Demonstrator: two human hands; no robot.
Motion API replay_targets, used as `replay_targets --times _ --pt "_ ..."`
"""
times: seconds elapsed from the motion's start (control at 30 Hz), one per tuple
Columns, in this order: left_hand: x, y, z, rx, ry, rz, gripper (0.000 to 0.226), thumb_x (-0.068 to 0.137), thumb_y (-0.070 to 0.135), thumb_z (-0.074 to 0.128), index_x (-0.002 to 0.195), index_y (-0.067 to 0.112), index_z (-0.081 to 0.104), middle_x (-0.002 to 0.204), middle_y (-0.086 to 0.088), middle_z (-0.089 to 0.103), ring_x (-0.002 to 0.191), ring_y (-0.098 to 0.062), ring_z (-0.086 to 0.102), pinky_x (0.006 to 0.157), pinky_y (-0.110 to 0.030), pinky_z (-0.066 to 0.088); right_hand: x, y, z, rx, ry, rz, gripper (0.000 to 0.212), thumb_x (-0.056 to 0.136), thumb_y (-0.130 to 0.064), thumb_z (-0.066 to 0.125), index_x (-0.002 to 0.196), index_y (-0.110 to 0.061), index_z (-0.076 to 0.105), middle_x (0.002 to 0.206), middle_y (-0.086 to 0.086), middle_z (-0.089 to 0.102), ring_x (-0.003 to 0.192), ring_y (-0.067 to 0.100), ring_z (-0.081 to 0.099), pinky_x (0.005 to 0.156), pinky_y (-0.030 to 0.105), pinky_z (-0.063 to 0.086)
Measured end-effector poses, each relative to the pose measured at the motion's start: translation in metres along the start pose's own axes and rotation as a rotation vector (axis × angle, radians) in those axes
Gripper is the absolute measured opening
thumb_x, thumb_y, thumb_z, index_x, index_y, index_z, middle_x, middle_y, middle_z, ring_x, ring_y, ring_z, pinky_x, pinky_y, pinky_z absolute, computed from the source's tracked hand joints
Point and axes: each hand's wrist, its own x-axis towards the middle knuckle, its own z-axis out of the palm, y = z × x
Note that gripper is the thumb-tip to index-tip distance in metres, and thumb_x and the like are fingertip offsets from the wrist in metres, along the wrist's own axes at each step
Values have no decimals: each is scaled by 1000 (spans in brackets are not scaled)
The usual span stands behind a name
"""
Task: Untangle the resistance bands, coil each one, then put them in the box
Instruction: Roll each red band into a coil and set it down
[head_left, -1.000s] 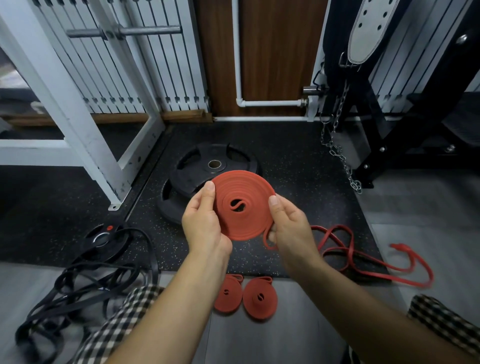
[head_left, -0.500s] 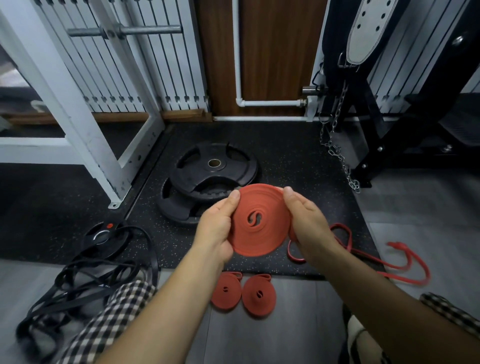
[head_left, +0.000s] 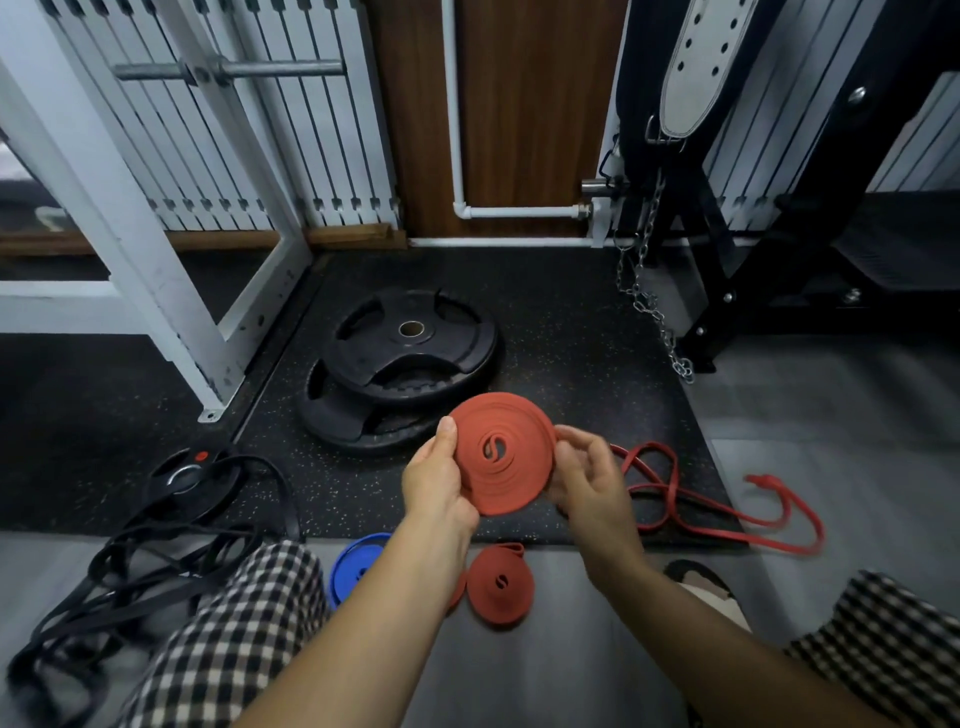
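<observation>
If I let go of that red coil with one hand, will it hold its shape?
Probably not: the red coil is flat band wound on itself, untied, so it may spring loose. Both the left hand and right hand pinch its rim. It looks light and floppy.

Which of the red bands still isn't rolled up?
The loose red band sprawled on the floor beside the right hand. The held red coil and the small coil are wound.

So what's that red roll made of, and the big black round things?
The red coil looks like matte rubber or latex: thin, flat layers wound up without creasing. The black weight plates look rubber-coated, dull and moulded, with a shiny metal ring at the hole; the core is hidden.
</observation>
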Motion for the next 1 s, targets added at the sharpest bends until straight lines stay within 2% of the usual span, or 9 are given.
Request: replay_targets --times 0.17,0.37,0.5,0.53,0.63,0.73,0.83,0.93,1.0 --pt "11 -30 4 10 27 -50 23 93 20 53 110 5 58 82 -10 62 69 -22 58 73 -40 51 7 15 -27 21 8 103 16 94 -4 47 103 -13 55 88 0 63 62 -4 63 54 14 50" --pt "35 -107 3 37 236 -29 26 93 20 54 113 2 57 93 -10 60 87 -26 57 90 -44 49 15 78 -45 20 194 231 12 94 -5 48 92 -15 54 83 3 60 69 13 58 52 18 50" --pt "59 -171 -12 109 350 -51 28 93 21 53 110 -1 58 92 -8 59 83 -23 55 82 -36 50 14 141 -69 -67 231 389 21 88 -1 55 107 -10 59 95 7 63 83 17 58 76 35 53" --pt "63 -186 -15 105 352 -92 30 94 21 52 113 -1 56 93 -8 59 84 -23 55 81 -36 49 14 159 -79 -112 236 430 25 87 3 55 110 -5 60 99 12 64 86 20 58 79 38 52" --pt "76 -230 -25 116 328 -324 36 96 30 45 124 8 50 110 -12 56 103 -29 56 92 -41 45 22 207 -111 -221 242 561 28 86 7 52 114 5 59 102 16 63 86 23 57 67 32 53" --pt "97 -262 -40 257 306 -506 39 98 34 40 124 9 52 100 -9 58 83 -24 57 67 -28 43 41 247 -135 -317 216 611 30 86 8 51 114 5 60 100 13 63 89 24 56 78 37 49" --pt "117 -285 -57 444 318 -592 36 100 29 35 124 8 51 67 -6 46 54 -13 36 50 -20 24 63 277 -137 -379 155 608 32 84 12 51 115 8 59 103 11 60 96 21 54 75 26 47" --pt "133 -296 -58 370 331 -662 32 101 20 36 128 7 46 67 -5 44 54 -12 34 45 -18 32 80 302 -134 -410 117 594 32 84 13 52 115 9 58 108 11 59 97 18 53 67 4 44" --pt "143 -304 -61 291 370 -635 33 99 14 38 132 8 41 72 -6 46 58 -13 39 49 -22 39 88 315 -133 -457 106 561 31 84 12 53 114 7 60 108 13 61 97 17 54 69 1 43"
